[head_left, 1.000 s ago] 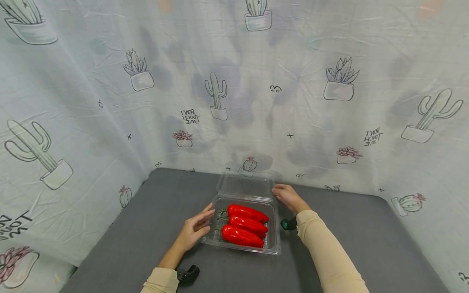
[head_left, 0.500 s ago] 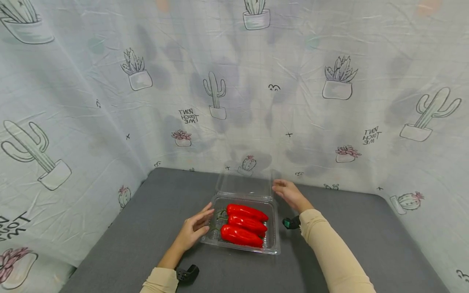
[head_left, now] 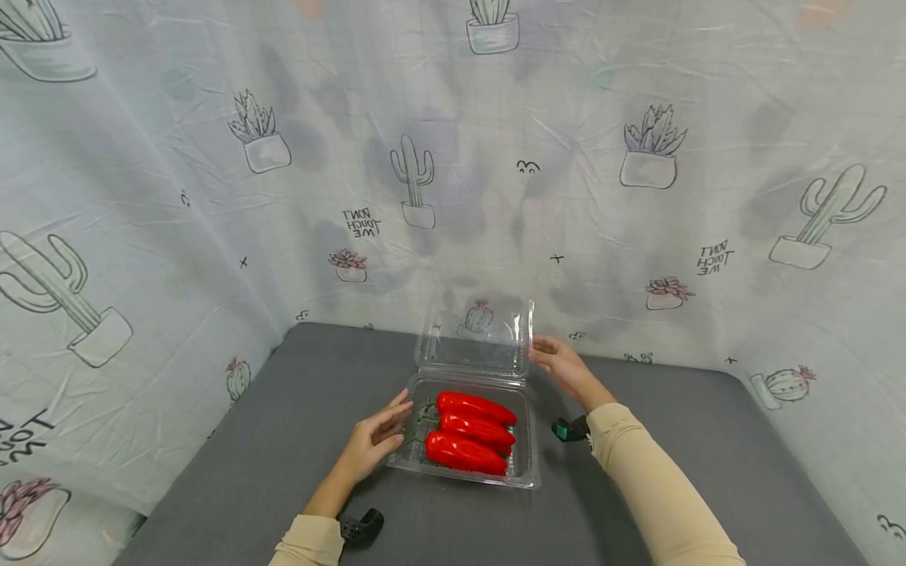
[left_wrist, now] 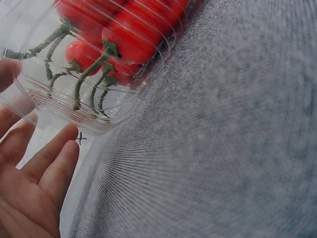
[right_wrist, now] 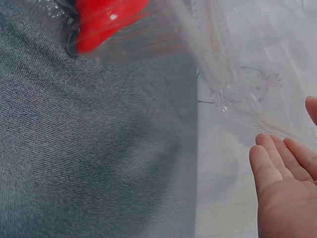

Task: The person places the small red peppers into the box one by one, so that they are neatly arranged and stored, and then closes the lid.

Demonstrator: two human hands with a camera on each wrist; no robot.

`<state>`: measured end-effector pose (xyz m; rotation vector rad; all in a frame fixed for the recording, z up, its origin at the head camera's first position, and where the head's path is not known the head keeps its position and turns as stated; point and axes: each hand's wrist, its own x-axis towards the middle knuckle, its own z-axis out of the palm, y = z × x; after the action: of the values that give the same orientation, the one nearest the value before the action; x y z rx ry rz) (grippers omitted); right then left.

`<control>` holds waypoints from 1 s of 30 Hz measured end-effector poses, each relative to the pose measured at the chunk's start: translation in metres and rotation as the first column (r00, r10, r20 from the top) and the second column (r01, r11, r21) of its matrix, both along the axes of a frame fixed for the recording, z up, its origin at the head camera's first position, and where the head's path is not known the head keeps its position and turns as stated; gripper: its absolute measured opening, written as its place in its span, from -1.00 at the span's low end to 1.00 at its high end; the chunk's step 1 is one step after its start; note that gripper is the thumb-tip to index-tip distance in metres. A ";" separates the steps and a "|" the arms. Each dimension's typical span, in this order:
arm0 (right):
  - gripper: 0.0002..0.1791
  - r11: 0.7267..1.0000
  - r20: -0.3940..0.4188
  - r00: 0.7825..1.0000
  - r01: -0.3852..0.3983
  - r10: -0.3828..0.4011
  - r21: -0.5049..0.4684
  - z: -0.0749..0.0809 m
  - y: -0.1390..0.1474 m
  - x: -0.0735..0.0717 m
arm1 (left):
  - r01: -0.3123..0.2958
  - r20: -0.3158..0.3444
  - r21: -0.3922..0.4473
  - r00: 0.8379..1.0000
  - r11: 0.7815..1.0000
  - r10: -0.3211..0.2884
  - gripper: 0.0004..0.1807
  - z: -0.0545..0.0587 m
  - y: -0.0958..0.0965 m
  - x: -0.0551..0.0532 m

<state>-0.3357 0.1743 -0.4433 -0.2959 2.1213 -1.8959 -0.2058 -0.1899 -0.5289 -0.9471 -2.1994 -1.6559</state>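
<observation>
Three long red peppers [head_left: 465,453] with green stems lie side by side in a clear plastic clamshell container [head_left: 528,464]. Its hinged lid [head_left: 470,350] stands tilted up at the far side. My left hand [head_left: 371,440] is at the container's left edge, thumb and fingers spread along the rim. In the left wrist view the fingers [left_wrist: 58,163] are nearly straight, and some overlap the clear rim. My right hand [head_left: 566,368] is at the lid's right edge. Its fingers [right_wrist: 265,166] are extended with tips at the plastic edge, the thumb held apart, in the right wrist view.
A grey cloth-covered table [head_left: 255,456] lies under the container. Behind and to both sides hangs a pale curtain [head_left: 453,196] printed with cacti, its lower edge meeting the table's back. Each wrist wears a dark camera strap [head_left: 362,528].
The lid has swung upward from lying back near the table to a steeper tilt. My right hand rose slightly along with it, while my left hand and the peppers stayed in place.
</observation>
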 end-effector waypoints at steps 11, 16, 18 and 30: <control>-0.36 0.992 -0.115 0.989 -0.076 0.088 0.104 0.015 0.010 0.016 | -0.001 0.002 -0.001 1.000 1.000 0.001 -0.48 0.000 0.001 0.001; -0.39 0.988 -0.161 0.981 -0.089 0.109 0.129 0.019 0.013 0.024 | 0.010 -0.030 0.005 1.000 1.000 -0.010 -0.48 0.000 0.001 0.001; -0.39 0.986 -0.179 0.977 -0.095 0.120 0.139 0.020 0.015 0.028 | 0.013 -0.026 0.006 1.000 1.000 -0.013 -0.48 0.000 0.001 0.001; -0.35 0.972 -0.304 0.933 -0.141 0.193 0.187 0.020 0.023 0.053 | -0.002 -0.023 0.001 1.000 1.000 0.002 -0.48 0.000 0.001 -0.001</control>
<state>-0.2822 0.1969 -0.4235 -0.7706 2.3499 -1.6565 -0.2070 -0.1887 -0.5287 -0.9588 -2.1833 -1.6370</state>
